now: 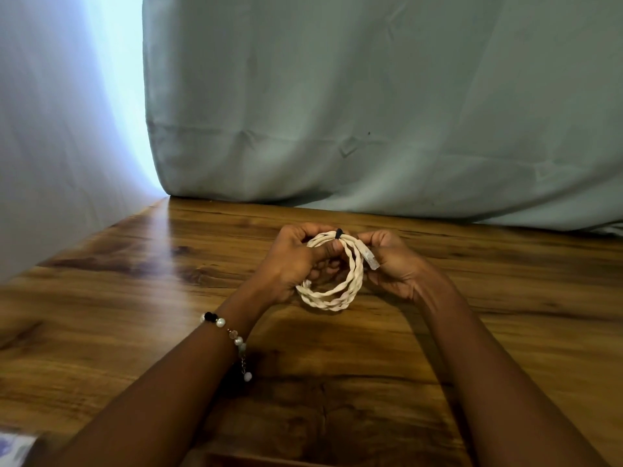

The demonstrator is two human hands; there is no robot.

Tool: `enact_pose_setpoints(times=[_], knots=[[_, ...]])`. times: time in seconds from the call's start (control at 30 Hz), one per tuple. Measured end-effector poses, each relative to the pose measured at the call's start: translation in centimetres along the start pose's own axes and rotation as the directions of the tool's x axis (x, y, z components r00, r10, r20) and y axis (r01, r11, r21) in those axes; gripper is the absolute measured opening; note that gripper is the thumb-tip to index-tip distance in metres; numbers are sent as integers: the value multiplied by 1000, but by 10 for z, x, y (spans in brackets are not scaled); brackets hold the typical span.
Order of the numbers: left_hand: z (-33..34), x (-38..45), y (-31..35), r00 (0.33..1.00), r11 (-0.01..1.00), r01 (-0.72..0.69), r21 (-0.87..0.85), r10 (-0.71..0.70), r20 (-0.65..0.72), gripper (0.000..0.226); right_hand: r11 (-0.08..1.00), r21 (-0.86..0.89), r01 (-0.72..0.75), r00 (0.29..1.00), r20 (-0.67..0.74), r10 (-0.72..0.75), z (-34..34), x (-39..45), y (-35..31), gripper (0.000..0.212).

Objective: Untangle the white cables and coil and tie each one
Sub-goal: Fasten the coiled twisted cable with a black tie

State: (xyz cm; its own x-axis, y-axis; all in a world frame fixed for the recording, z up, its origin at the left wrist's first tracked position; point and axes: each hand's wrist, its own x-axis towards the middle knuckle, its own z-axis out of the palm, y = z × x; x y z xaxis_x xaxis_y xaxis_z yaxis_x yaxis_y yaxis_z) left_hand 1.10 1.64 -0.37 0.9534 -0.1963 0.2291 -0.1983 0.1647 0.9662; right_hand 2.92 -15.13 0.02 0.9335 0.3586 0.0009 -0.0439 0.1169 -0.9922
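A white twisted cable point(332, 294) is wound into a small coil and held just above the wooden table point(135, 264). My left hand point(296, 261) grips the coil's upper left side, thumb pressed over the strands. My right hand point(391, 264) pinches the coil's upper right part, by the pale connector end point(369, 258). A small black tie point(338, 233) wraps the strands at the top of the coil, between both hands. The lower loops hang free below my fingers. No other cable is in view.
A grey-green curtain point(371, 112) hangs along the table's far edge. A pale wall point(50, 129) borders the left side. A beaded bracelet point(224, 328) sits on my left wrist. A blurred pale object point(17, 446) lies at the bottom left corner.
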Motion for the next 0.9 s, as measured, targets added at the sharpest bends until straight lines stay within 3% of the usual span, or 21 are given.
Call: enact_pose_setpoints(times=[0.2, 0.37, 0.57, 0.73, 0.9], knots=[[-5, 3, 0, 999, 995, -6, 100, 3, 32, 26, 994, -21, 109, 984, -137, -111, -5, -1, -7, 27], [-1, -2, 6, 996, 962, -31, 272, 8, 85, 21, 959, -244, 146, 957, -211, -199, -5, 1, -10, 31], [1, 2, 6, 998, 966, -18, 258, 2, 63, 17, 920, -327, 215, 893, -316, -321, 3, 2, -15, 24], [-3, 0, 3, 996, 853, -92, 514, 71, 59, 22, 869, -441, 225, 874, -303, -380, 4, -3, -20, 17], [-3, 3, 0, 992, 861, -100, 499, 124, -17, 18, 720, -630, 291, 830, -208, -518, 1, -3, -20, 23]])
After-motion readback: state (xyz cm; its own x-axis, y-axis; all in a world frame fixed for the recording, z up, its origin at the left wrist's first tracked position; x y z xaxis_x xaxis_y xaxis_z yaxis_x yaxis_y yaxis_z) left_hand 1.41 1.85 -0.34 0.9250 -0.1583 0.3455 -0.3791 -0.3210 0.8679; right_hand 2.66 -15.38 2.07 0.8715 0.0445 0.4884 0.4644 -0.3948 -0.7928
